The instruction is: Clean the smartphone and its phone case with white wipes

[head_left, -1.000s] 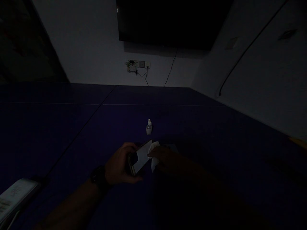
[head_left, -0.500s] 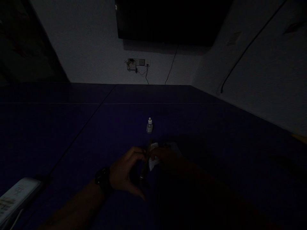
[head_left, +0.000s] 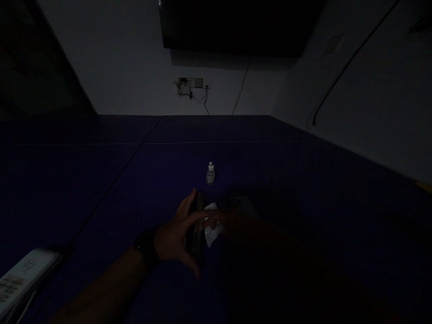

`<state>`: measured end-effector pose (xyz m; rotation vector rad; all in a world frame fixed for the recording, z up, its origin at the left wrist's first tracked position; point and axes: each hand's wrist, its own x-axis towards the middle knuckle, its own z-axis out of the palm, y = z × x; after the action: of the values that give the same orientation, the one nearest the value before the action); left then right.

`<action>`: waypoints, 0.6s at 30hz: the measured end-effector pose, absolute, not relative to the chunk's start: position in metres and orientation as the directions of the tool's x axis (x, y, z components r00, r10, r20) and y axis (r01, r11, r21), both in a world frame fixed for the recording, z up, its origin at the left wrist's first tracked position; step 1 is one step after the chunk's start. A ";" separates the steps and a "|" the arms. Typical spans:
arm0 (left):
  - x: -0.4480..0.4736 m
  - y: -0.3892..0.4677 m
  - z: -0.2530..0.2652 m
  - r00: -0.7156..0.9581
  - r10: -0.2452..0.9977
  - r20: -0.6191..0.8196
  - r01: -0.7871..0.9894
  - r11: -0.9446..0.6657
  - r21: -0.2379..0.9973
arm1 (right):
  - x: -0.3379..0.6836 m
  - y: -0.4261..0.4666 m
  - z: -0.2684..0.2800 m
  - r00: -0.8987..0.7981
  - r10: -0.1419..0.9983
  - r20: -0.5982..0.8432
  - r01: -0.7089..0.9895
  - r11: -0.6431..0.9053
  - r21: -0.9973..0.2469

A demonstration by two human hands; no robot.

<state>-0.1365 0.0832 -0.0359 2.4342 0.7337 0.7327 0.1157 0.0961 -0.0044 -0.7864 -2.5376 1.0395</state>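
The light is very dim. My left hand, a dark watch on its wrist, curls around a thin, dark, phone-sized slab stood nearly on edge. Its kind I cannot make out. My right hand, deep in shadow, pinches a crumpled white tissue against the slab's right side. Right behind that hand lies a phone with round camera lenses, partly hidden by the hand. A small bottle with a white dropper cap stands upright beyond both hands.
A dark blue table with a seam reaches the wall. At the left front is a white telephone-like device with buttons. On the wall are a sockets panel with cables and a large dark screen.
The slab has shifted a little to the left and turned its face more toward me. My left fingers have spread along it, and the tissue has moved slightly left with my right hand.
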 end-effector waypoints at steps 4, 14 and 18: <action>-0.136 0.082 -0.041 0.683 0.618 0.389 0.298 -0.722 0.624 | 0.115 0.089 0.013 -0.812 0.576 -0.095 0.398 0.427 -0.812; -0.135 0.080 -0.036 0.606 0.667 0.434 0.329 -0.707 0.626 | 0.115 0.088 0.015 -0.688 0.725 -0.023 0.412 0.365 -0.835; -0.133 0.080 -0.035 0.591 0.661 0.462 0.290 -0.708 0.644 | 0.112 0.088 0.015 -0.727 0.686 -0.041 0.534 0.526 -0.663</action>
<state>-0.1327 0.0802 -0.0349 2.3089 0.7548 0.9637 0.1121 0.0876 0.0145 -1.0328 -2.5407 0.9874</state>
